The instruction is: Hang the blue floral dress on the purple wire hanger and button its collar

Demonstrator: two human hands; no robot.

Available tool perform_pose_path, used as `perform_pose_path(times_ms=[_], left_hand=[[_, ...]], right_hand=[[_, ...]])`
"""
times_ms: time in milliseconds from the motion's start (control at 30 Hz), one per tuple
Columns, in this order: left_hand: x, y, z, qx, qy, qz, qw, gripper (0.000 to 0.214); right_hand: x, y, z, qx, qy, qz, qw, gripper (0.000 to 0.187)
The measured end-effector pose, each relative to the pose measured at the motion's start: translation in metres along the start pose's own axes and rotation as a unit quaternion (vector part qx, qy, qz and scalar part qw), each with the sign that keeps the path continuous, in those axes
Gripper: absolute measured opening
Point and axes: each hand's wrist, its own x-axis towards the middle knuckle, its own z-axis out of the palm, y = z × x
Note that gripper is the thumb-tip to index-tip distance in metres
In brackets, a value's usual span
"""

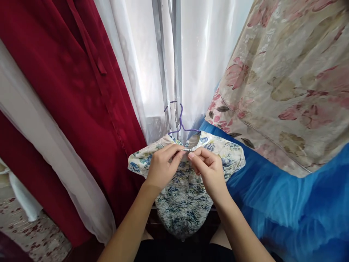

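Observation:
A short-sleeved garment [185,203] with a blue, green and cream floral pattern hangs in front of me on a purple hanger [181,118]. My left hand [165,163] pinches the edge of its neckline [200,140], near the top of the centre seam. Right beside it, my right hand [208,169] grips the same edge between thumb and index finger. The fingertips nearly meet around a small dark fastening [190,150], too small to make out exactly. Both sleeves spread out to the sides behind my hands.
Grey metal bars [163,54] rise behind the hanger, before a white curtain [207,54]. Dark red fabric [89,120] hangs at left with a sheer white strip [54,145]. At right hang a floral cloth [283,83] and blue ruffled tulle [294,203].

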Motion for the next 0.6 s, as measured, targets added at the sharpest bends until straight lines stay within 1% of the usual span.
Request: perform_pose_path(times_ms=[67,167,233,267,333,400,433,500,533,567,600], left_hand=[[0.0,0.002,0.001,0.029,0.026,0.018,0.999,0.017],[-0.004,0.006,0.005,0.064,0.041,0.027,0.997,0.014],[-0.006,0.01,0.005,0.044,0.053,0.01,0.998,0.014],[-0.007,0.012,0.004,0.015,0.07,-0.007,0.997,0.015],[-0.006,0.015,-0.002,-0.061,0.131,-0.045,0.988,0.015],[-0.005,0.012,-0.018,-0.116,0.21,-0.075,0.968,0.016],[-0.005,0.007,-0.029,-0.125,0.242,-0.086,0.958,0.017],[-0.008,-0.015,-0.053,-0.127,0.281,-0.114,0.944,0.02],[-0.012,-0.031,-0.064,-0.141,0.289,-0.139,0.937,0.02],[-0.019,-0.048,-0.074,-0.171,0.302,-0.169,0.922,0.019],[-0.028,-0.066,-0.081,-0.225,0.317,-0.204,0.899,0.017]], right_hand=[[0.003,0.006,0.0,0.0,0.009,-0.011,1.0,0.027],[0.008,0.017,0.004,0.006,0.021,-0.019,1.0,0.017],[0.012,0.022,0.006,-0.002,0.038,-0.015,0.999,0.019],[0.014,0.024,0.007,-0.009,0.043,-0.008,0.999,0.022],[0.014,0.029,0.008,-0.024,0.037,0.021,0.999,0.031],[0.009,0.038,0.008,-0.032,0.023,0.052,0.998,0.036],[0.003,0.043,0.008,-0.032,0.02,0.061,0.997,0.036],[-0.015,0.053,0.007,-0.036,0.032,0.063,0.997,0.035],[-0.026,0.058,0.007,-0.04,0.042,0.063,0.996,0.035],[-0.039,0.063,0.007,-0.043,0.05,0.066,0.996,0.035],[-0.052,0.068,0.007,-0.045,0.055,0.074,0.995,0.035]])
